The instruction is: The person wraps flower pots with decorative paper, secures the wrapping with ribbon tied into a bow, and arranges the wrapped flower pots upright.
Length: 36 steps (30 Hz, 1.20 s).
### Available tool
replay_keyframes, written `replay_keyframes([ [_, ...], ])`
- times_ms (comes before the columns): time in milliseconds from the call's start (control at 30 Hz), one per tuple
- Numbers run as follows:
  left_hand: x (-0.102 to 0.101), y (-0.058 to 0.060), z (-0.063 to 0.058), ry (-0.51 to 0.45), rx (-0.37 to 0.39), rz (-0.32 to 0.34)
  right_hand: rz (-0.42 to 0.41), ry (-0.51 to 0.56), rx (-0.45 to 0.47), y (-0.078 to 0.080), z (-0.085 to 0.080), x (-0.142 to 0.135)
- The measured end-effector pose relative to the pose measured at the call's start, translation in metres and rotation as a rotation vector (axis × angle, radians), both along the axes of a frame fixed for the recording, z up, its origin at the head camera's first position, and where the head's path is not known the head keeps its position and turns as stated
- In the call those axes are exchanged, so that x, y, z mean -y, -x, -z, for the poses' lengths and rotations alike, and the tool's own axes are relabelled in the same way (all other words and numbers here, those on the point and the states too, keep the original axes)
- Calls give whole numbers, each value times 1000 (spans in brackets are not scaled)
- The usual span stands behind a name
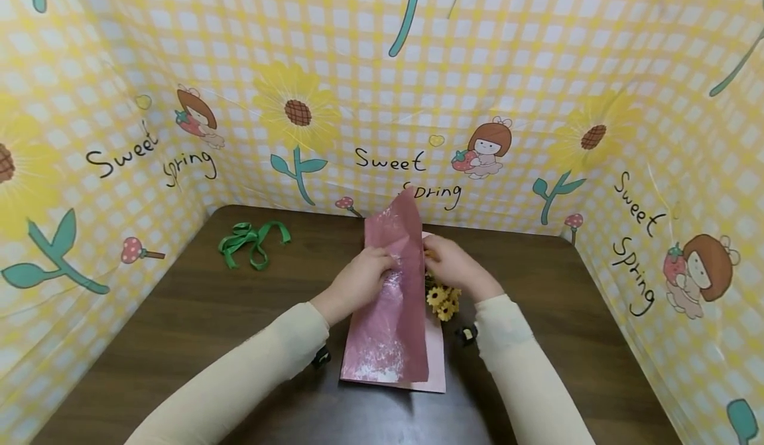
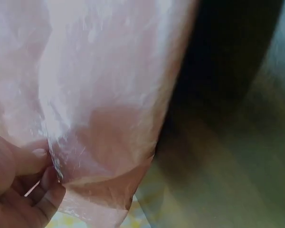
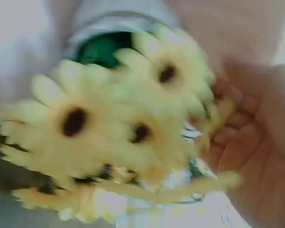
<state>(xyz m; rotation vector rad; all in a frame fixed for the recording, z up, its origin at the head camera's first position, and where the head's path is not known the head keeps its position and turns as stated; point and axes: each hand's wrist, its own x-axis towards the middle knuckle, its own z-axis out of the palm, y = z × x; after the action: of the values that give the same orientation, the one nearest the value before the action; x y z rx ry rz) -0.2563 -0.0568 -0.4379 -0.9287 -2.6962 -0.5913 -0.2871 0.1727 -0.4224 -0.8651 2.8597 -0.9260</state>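
Note:
A sheet of shiny pink wrapping paper (image 1: pixel 388 325) stands partly folded over on the table, its tip raised at the far end. My left hand (image 1: pixel 361 282) pinches the fold of this paper between thumb and fingers, as the left wrist view also shows. At the paper's right side, a bunch of yellow flowers (image 1: pixel 444 301) with dark centres lies partly tucked behind the fold. My right hand (image 1: pixel 452 264) curls its fingers round part of the yellow flowers (image 3: pixel 147 109), blurred in the right wrist view. The stems are hidden by the paper.
A loose green ribbon (image 1: pixel 251 243) lies on the dark wooden table (image 1: pixel 239 339) at the back left. A paler pink layer (image 1: pixel 436 359) shows beneath the folded paper. Yellow checked cloth walls (image 1: pixel 513 47) enclose the table at the back and sides.

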Motion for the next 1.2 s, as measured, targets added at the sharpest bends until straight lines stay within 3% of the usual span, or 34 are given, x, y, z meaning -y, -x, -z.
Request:
replay_keyframes([
  [100, -2, 5, -2, 35, 10, 16, 151, 129, 123, -8, -15, -12],
  [200, -4, 8, -7, 66, 47, 50, 219, 186, 207, -16, -21, -16],
  [467, -8, 14, -20, 172, 163, 75, 232, 124, 179, -25, -15, -16],
  [633, -10, 14, -23, 220, 165, 54, 267, 61, 218, -25, -5, -24],
  [833, -10, 14, -25, 225, 144, 54, 277, 94, 241, -23, 9, -28],
  [1033, -9, 14, -25, 227, 95, 84, 294, 122, 244, -19, 8, -26],
  [1200, -9, 14, -26, 241, 78, 91, 290, 78, 234, -11, 5, -24],
])
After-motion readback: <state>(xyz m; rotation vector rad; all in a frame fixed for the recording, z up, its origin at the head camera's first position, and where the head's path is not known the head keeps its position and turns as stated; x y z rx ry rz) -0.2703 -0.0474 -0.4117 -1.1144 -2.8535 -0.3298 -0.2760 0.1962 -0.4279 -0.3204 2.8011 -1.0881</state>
